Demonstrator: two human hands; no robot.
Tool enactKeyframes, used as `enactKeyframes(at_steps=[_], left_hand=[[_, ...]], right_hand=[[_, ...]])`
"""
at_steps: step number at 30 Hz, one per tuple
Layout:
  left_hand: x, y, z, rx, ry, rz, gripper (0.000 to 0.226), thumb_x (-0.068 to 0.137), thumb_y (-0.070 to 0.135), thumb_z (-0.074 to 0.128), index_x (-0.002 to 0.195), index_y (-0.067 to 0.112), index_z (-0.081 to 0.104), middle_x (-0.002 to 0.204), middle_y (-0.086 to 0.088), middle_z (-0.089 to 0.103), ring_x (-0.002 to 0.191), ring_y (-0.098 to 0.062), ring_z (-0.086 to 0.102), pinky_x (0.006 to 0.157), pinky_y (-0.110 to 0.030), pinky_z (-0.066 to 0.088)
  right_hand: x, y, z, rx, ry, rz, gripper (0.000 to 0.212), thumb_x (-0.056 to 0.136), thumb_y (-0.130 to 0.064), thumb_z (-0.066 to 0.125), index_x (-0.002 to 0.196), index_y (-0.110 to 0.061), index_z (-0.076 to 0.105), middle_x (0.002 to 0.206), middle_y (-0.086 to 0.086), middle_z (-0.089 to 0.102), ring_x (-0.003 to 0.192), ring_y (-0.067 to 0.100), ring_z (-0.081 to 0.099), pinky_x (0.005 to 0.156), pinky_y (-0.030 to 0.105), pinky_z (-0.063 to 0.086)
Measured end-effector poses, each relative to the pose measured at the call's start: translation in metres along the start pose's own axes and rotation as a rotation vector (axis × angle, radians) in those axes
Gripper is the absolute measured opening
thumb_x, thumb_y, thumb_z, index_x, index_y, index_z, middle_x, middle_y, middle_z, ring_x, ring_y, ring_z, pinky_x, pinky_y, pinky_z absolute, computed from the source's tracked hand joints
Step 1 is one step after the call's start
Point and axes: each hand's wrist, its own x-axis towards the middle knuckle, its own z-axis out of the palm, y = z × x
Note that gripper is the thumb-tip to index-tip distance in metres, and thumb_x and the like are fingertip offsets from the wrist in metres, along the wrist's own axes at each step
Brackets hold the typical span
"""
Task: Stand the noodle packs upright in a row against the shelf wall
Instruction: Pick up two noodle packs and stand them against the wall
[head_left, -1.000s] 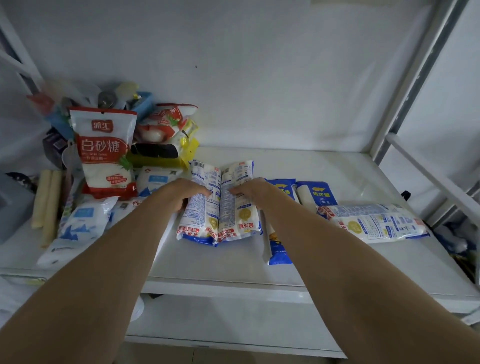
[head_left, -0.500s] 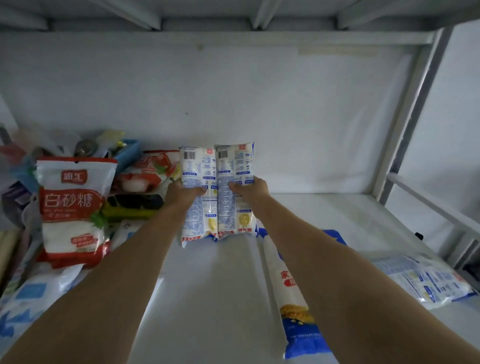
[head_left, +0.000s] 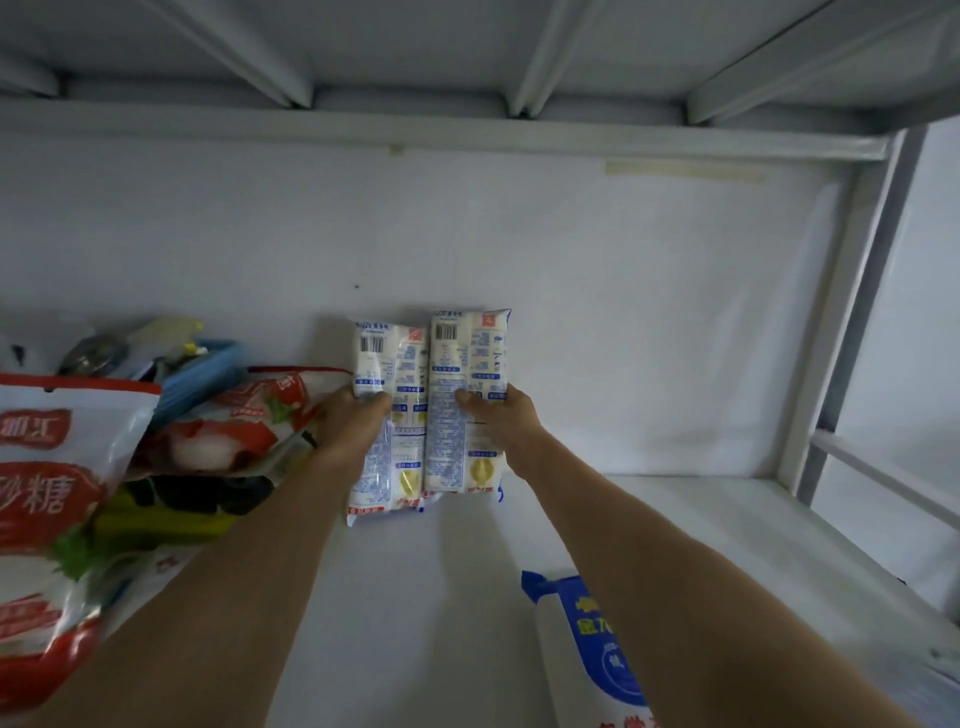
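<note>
Both arms reach forward to the back wall (head_left: 623, 312). The left hand (head_left: 358, 426) clamps the left noodle pack (head_left: 387, 364); the right hand (head_left: 498, 421) clamps the right noodle pack (head_left: 467, 353). Both packs stand upright, side by side and touching, against the wall. Left of them, a blue tub (head_left: 208, 364) holds blurred items.

Two noodle packs (head_left: 428, 410) upright, touching, against the shelf wall (head_left: 649, 322), left hand (head_left: 353, 423) and right hand (head_left: 501, 421) gripping their sides
</note>
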Motion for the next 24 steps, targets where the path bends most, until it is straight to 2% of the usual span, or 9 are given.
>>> enactKeyframes(at_steps=[4, 8, 11, 13, 16, 18, 20, 22, 24], left_hand=[[0.013, -0.008, 0.0, -0.044, 0.019, -0.027, 0.024, 0.084, 0.005, 0.053, 0.104, 0.012, 0.065, 0.083, 0.0, 0.066, 0.074, -0.015, 0.062, 0.067, -0.028, 0.05], [0.018, -0.011, 0.001, -0.053, 0.032, -0.05, 0.022, 0.086, 0.003, 0.051, 0.104, 0.011, 0.063, 0.08, 0.0, 0.064, 0.07, -0.015, 0.061, 0.058, -0.026, 0.046], [0.017, -0.011, 0.006, 0.04, 0.029, 0.007, 0.017, 0.091, 0.008, 0.053, 0.105, 0.014, 0.061, 0.084, 0.0, 0.064, 0.074, -0.016, 0.061, 0.06, -0.025, 0.044], [0.014, -0.014, 0.007, 0.14, 0.041, 0.073, 0.018, 0.091, 0.009, 0.056, 0.107, 0.013, 0.061, 0.095, -0.002, 0.065, 0.086, -0.021, 0.064, 0.069, -0.028, 0.048], [0.01, -0.019, 0.005, 0.346, 0.1, 0.13, 0.029, 0.086, 0.012, 0.064, 0.115, 0.008, 0.059, 0.114, -0.01, 0.068, 0.102, -0.03, 0.067, 0.082, -0.04, 0.055], [0.002, -0.021, 0.005, 0.49, 0.164, 0.151, 0.044, 0.081, 0.012, 0.066, 0.122, 0.004, 0.054, 0.124, -0.017, 0.063, 0.112, -0.035, 0.062, 0.09, -0.046, 0.054], [-0.021, -0.018, 0.007, 0.632, 0.215, 0.25, 0.055, 0.079, 0.012, 0.067, 0.129, 0.0, 0.047, 0.132, -0.021, 0.053, 0.122, -0.037, 0.052, 0.098, -0.047, 0.048], [-0.053, -0.017, 0.009, 0.732, 0.216, 0.403, 0.057, 0.078, 0.011, 0.067, 0.13, -0.001, 0.046, 0.134, -0.022, 0.047, 0.126, -0.036, 0.045, 0.102, -0.045, 0.043], [-0.082, -0.016, 0.014, 0.739, 0.115, 0.447, 0.05, 0.079, 0.012, 0.066, 0.125, 0.002, 0.052, 0.131, -0.021, 0.049, 0.119, -0.037, 0.051, 0.098, -0.042, 0.045]], right_hand=[[0.007, 0.017, 0.0, -0.032, -0.042, 0.019, 0.031, 0.083, -0.016, 0.073, 0.113, -0.012, 0.067, 0.106, 0.007, 0.071, 0.101, 0.029, 0.069, 0.091, 0.041, 0.056], [0.009, 0.024, 0.0, -0.004, -0.05, 0.026, 0.022, 0.086, -0.016, 0.071, 0.107, -0.017, 0.065, 0.097, 0.001, 0.071, 0.087, 0.019, 0.068, 0.075, 0.029, 0.056], [0.007, 0.024, 0.002, 0.007, -0.037, 0.047, 0.026, 0.085, -0.014, 0.071, 0.111, -0.013, 0.065, 0.095, 0.001, 0.07, 0.088, 0.02, 0.067, 0.081, 0.034, 0.056], [0.007, 0.023, 0.006, -0.036, 0.018, 0.07, 0.032, 0.083, -0.016, 0.073, 0.114, -0.008, 0.065, 0.101, 0.006, 0.071, 0.092, 0.025, 0.068, 0.089, 0.04, 0.056], [0.0, 0.016, 0.008, -0.17, 0.109, 0.123, 0.046, 0.078, -0.027, 0.077, 0.117, -0.008, 0.061, 0.111, 0.011, 0.071, 0.101, 0.03, 0.068, 0.092, 0.046, 0.056], [-0.011, 0.008, 0.001, -0.251, 0.131, 0.147, 0.062, 0.077, -0.035, 0.077, 0.128, -0.009, 0.051, 0.122, 0.01, 0.064, 0.11, 0.029, 0.063, 0.095, 0.041, 0.053], [-0.024, -0.001, -0.013, -0.365, 0.132, 0.157, 0.075, 0.081, -0.037, 0.073, 0.14, -0.009, 0.038, 0.134, 0.01, 0.054, 0.121, 0.029, 0.055, 0.091, 0.033, 0.046], [-0.038, -0.007, -0.034, -0.53, 0.143, 0.174, 0.071, 0.084, -0.036, 0.07, 0.14, -0.007, 0.037, 0.133, 0.011, 0.052, 0.121, 0.028, 0.052, 0.083, 0.032, 0.043], [-0.052, -0.016, -0.057, -0.656, 0.141, 0.214, 0.047, 0.085, -0.031, 0.07, 0.118, -0.005, 0.051, 0.108, 0.01, 0.057, 0.098, 0.026, 0.058, 0.074, 0.031, 0.045]])
